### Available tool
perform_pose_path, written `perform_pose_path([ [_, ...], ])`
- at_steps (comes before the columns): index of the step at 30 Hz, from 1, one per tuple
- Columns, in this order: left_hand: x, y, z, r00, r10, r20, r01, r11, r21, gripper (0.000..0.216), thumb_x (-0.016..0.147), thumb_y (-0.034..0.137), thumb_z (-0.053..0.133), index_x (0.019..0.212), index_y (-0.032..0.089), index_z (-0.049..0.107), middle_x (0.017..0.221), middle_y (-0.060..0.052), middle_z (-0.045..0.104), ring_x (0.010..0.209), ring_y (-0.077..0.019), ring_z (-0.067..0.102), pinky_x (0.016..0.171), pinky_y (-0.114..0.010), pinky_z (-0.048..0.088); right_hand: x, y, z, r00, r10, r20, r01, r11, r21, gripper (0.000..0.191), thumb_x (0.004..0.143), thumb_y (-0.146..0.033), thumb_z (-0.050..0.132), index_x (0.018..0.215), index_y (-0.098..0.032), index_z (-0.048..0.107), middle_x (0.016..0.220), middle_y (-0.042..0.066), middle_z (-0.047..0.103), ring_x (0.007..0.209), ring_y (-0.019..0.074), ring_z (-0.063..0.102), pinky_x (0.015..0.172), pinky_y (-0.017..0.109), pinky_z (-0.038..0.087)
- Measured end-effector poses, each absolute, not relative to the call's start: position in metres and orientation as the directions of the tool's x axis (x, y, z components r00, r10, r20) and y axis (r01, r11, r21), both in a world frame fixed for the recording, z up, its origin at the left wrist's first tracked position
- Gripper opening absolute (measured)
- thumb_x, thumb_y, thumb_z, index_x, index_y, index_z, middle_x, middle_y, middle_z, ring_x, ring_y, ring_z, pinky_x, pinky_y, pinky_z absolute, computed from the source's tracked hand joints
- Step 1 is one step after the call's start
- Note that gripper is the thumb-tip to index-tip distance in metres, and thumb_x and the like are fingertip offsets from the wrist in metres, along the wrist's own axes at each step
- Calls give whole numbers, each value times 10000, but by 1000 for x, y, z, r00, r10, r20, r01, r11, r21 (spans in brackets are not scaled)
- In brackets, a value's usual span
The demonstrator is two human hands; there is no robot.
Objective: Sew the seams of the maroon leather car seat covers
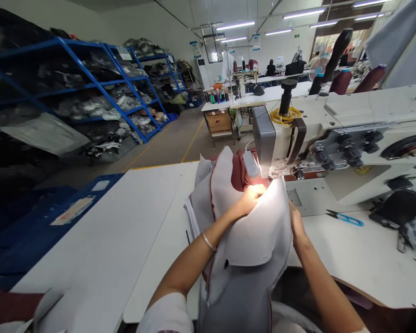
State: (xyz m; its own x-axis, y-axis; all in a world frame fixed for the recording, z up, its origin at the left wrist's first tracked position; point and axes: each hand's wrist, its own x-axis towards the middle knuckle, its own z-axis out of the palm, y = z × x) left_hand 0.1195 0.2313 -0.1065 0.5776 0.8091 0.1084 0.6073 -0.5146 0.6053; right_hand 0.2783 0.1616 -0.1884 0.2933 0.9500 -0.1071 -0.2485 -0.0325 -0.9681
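Of the two hands, the left hand (253, 196) is curled nearly closed on one padded grey fabric piece (253, 240), pinning its edge just beside the needle area; one bracelet (208, 241) circles that wrist. The right hand (296, 219) lies against the piece's right side, fingers hidden behind it, so how far they close cannot be told. This piece, with dark red trim, lies partly on the white table (152, 199) and droops over the near edge. One pair of blue snips (348, 218) lies to the right. One sewing machine (307, 108) stands over the piece, carrying one yellow coil (296, 114); behind its top are two maroon thread cones (340, 82) and one dark cone (315, 84). Farther off are one cardboard box (218, 121), at least two blue racks (90, 73), and one person in black (271, 69).
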Motion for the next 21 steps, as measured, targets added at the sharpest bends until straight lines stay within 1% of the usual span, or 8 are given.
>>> perform_pose_path([
  [3, 108, 235, -105, 634, 771, 67, 509, -480, 714, 515, 979, 411, 204, 761, 164, 600, 801, -22, 613, 792, -153, 540, 825, -297, 458, 288, 137, -185, 295, 953, -63, -203, -2, -979, 459, 867, -558, 564, 1198, -240, 567, 1211, 41, 605, 1045, 177, 573, 790, 248, 485],
  [4, 106, 237, -102, 647, 761, 54, 476, -459, 750, 540, 983, 440, 186, 774, 162, 600, 807, -18, 610, 802, -151, 538, 843, -296, 450, 291, 128, -184, 316, 948, -25, -164, 28, -986, 482, 863, -556, 576, 1228, -243, 540, 1237, 53, 590, 1074, 181, 567, 800, 254, 493],
  [5, 103, 239, -99, 663, 748, 37, 453, -440, 775, 530, 976, 481, 226, 777, 162, 599, 801, -13, 603, 798, -149, 535, 844, -294, 447, 293, 119, -183, 330, 944, 23, -112, 63, -992, 503, 856, -545, 594, 1253, -246, 517, 1264, 65, 573, 1101, 185, 559, 818, 265, 502],
  [8, 95, 243, -86, 719, 690, -81, 468, -394, 791, 396, 839, 558, 556, 824, 166, 612, 781, 7, 582, 755, -142, 530, 759, -272, 459, 294, 98, -173, 348, 919, 184, 77, 168, -983, 542, 823, -499, 658, 1280, -257, 495, 1327, 77, 524, 1147, 197, 540, 885, 314, 515],
  [11, 82, 249, -77, 780, 561, -276, 464, -223, 857, 481, 655, 512, 771, 945, 153, 635, 841, -5, 614, 764, -147, 564, 707, -262, 471, 285, 90, -162, 302, 896, 327, 269, 249, -931, 596, 787, -480, 703, 1306, -283, 485, 1394, 63, 465, 1216, 211, 500, 940, 353, 518],
  [13, 73, 252, -76, 799, 489, -349, 449, -101, 888, 541, 579, 474, 831, 954, 133, 645, 863, -23, 637, 770, -156, 585, 696, -267, 483, 278, 92, -161, 222, 883, 414, 410, 301, -861, 588, 795, -482, 695, 1312, -295, 486, 1428, 51, 435, 1276, 227, 454, 997, 394, 493],
  [16, 66, 254, -76, 819, 434, -374, 423, -17, 906, 576, 510, 402, 884, 971, 137, 660, 904, -26, 667, 815, -171, 611, 731, -275, 503, 269, 96, -169, 157, 860, 486, 602, 307, -737, 508, 852, -490, 625, 1308, -302, 503, 1437, 33, 433, 1310, 245, 417, 1093, 464, 397],
  [21, 65, 246, -76, 824, 443, -353, 397, -6, 918, 585, 563, 321, 874, 1078, 148, 658, 1021, -43, 687, 924, -196, 633, 841, -316, 515, 261, 96, -186, 185, 846, 499, 684, 253, -684, 459, 908, -418, 565, 1346, -303, 494, 1492, 5, 361, 1342, 221, 379, 1134, 408, 351],
])
